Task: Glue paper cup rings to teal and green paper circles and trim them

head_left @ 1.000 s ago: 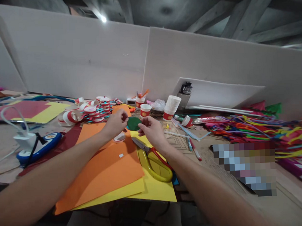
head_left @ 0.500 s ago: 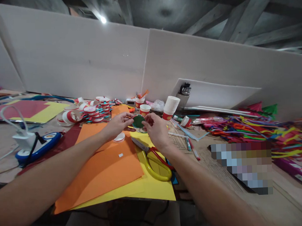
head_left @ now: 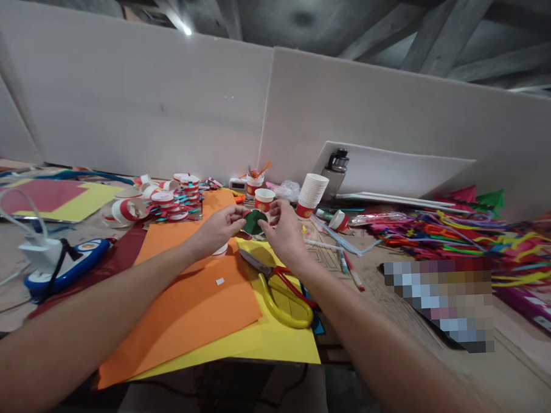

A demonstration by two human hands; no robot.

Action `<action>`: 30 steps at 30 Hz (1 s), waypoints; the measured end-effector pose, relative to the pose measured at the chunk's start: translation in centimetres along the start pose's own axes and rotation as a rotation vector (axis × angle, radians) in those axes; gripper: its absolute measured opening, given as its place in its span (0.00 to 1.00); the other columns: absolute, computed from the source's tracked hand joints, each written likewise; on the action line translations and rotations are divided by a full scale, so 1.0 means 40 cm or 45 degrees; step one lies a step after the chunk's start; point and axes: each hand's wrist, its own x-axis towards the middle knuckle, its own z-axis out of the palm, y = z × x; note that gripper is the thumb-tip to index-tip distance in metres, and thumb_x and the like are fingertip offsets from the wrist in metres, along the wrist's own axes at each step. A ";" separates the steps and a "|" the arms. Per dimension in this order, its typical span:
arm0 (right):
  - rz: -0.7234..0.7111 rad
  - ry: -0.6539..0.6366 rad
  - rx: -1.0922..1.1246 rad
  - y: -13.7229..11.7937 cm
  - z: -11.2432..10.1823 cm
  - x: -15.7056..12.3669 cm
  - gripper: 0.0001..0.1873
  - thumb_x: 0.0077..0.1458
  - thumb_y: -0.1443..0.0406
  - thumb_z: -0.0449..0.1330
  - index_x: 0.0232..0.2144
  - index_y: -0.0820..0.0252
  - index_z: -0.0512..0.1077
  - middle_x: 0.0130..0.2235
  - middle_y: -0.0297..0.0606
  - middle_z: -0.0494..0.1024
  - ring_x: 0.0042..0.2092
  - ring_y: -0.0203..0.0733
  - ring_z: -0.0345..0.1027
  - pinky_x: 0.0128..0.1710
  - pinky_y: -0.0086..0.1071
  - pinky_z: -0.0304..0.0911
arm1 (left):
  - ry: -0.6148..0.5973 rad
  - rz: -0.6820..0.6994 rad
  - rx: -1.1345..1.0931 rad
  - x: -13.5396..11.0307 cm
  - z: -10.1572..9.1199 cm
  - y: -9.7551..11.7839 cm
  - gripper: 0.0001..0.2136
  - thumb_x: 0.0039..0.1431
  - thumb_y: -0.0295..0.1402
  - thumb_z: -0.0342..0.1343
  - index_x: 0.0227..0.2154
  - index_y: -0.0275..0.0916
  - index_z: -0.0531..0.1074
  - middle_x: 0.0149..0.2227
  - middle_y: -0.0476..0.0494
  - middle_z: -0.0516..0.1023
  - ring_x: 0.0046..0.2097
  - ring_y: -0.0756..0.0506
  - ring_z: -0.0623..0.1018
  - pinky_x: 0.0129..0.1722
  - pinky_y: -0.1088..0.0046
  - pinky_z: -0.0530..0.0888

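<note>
Between my hands is a round dark green disc [head_left: 255,222], held by its edges above the table. My left hand [head_left: 221,228] pinches its left side, and my right hand [head_left: 283,230] grips the right side with thumb and fingers. Beneath lie orange paper [head_left: 193,313] and yellow paper [head_left: 291,349]. A white disc [head_left: 219,250] peeks out below my left hand, and a small white scrap [head_left: 220,281] lies on the orange sheet. Scissors [head_left: 284,309] with yellow and red handles rest by my right wrist.
Behind my hands stand a paper cup [head_left: 264,199] and a stack of cups [head_left: 312,193]. Cut cup pieces [head_left: 166,202] pile up at the left, near a blue and white power strip [head_left: 72,273]. Colourful pipe cleaners [head_left: 478,240] and a pixelated device [head_left: 444,309] lie at the right.
The green disc has tilted and turned slightly in my fingers. My right thumb now lies further over its front. The rest of the table has stayed the same.
</note>
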 end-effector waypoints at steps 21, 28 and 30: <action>0.284 -0.436 0.612 -0.007 -0.005 -0.002 0.18 0.45 0.69 0.58 0.42 0.58 0.63 0.29 0.28 0.70 0.29 0.33 0.67 0.26 0.27 0.66 | -0.044 -0.196 -0.314 -0.013 -0.001 0.006 0.13 0.56 0.42 0.55 0.37 0.36 0.71 0.36 0.43 0.76 0.34 0.48 0.75 0.29 0.74 0.74; -0.053 -0.300 0.214 -0.019 -0.017 -0.020 0.29 0.47 0.72 0.56 0.53 0.51 0.62 0.42 0.35 0.66 0.31 0.31 0.64 0.32 0.30 0.68 | -0.082 -0.234 -0.472 -0.012 0.006 -0.003 0.12 0.62 0.38 0.51 0.40 0.36 0.73 0.42 0.40 0.77 0.39 0.48 0.76 0.37 0.72 0.75; -0.155 -0.262 0.090 -0.023 -0.022 -0.021 0.24 0.48 0.73 0.56 0.49 0.53 0.66 0.43 0.37 0.66 0.37 0.35 0.65 0.39 0.33 0.68 | -0.094 -0.246 -0.490 -0.012 0.006 -0.003 0.12 0.62 0.37 0.50 0.42 0.37 0.73 0.43 0.40 0.77 0.41 0.47 0.76 0.38 0.72 0.75</action>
